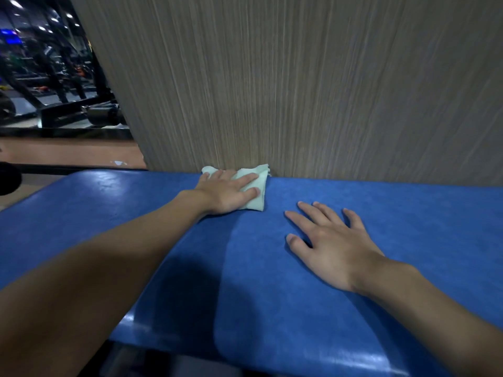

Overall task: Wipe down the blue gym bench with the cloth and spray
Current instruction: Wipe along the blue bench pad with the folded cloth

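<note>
Wood-grain wall panel (299,91) backs the blue gym bench (408,213); left hand (228,193) presses the pale green cloth (257,183) flat-fingered at its far edge; right hand (329,240) rests spread; wiping seems underway, near surface probably left; no spray visible.

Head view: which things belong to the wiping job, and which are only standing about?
Job: blue padded gym bench; pale green folded cloth under the left hand; right hand flat on the bench.
Other: grey wood-grain wall panel; black gym machines.
</note>
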Demonstrator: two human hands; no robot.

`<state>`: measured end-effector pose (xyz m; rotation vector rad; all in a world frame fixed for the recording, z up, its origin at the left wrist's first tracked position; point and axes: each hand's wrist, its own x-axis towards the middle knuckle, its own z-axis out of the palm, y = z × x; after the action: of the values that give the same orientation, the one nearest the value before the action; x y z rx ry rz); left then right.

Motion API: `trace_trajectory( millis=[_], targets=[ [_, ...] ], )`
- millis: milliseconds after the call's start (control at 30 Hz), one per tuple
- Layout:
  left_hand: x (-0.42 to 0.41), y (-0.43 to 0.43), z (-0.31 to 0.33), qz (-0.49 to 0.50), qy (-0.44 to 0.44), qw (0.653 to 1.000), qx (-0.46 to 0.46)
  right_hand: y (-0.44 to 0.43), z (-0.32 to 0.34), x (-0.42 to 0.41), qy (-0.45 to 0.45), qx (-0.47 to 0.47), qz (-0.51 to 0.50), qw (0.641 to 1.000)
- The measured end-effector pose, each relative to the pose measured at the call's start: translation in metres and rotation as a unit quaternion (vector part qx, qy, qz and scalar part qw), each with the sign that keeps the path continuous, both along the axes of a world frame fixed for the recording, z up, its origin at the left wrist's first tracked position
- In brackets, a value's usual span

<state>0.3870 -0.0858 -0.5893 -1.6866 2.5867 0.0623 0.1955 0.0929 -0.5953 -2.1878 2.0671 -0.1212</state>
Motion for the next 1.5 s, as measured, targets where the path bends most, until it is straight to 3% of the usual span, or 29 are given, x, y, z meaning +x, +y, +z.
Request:
trace_trajectory(
  millis=[200,467,600,800,1167,1333,1500],
  targets=[
    [0.015,0.041,-0.003,-0.010,-0.010,1.000,0.005,0.000,0.001,0.001,-0.001,0.005,-0.005,1.000],
    [0.066,0.172,-0.005,-0.040,-0.016,0.999,-0.020,0.002,0.008,0.003,0.007,0.016,-0.003,1.000],
    [0.078,0.204,-0.009,-0.045,-0.011,0.998,-0.038,-0.003,0.017,0.012,-0.009,-0.018,0.006,1.000],
    [0.069,0.161,-0.004,-0.032,-0.013,0.999,-0.003,-0.010,0.004,0.016,0.004,0.017,0.016,1.000],
    [0.018,-0.011,0.000,0.006,-0.005,1.000,0.008,-0.009,0.000,0.015,0.009,0.000,0.020,1.000],
    [0.023,-0.001,-0.004,0.004,-0.001,1.000,-0.005,-0.008,0.001,0.015,0.004,0.003,0.018,1.000],
    [0.051,0.067,-0.007,-0.011,-0.012,1.000,0.003,-0.009,0.002,0.016,0.001,0.001,0.015,1.000]
  ],
)
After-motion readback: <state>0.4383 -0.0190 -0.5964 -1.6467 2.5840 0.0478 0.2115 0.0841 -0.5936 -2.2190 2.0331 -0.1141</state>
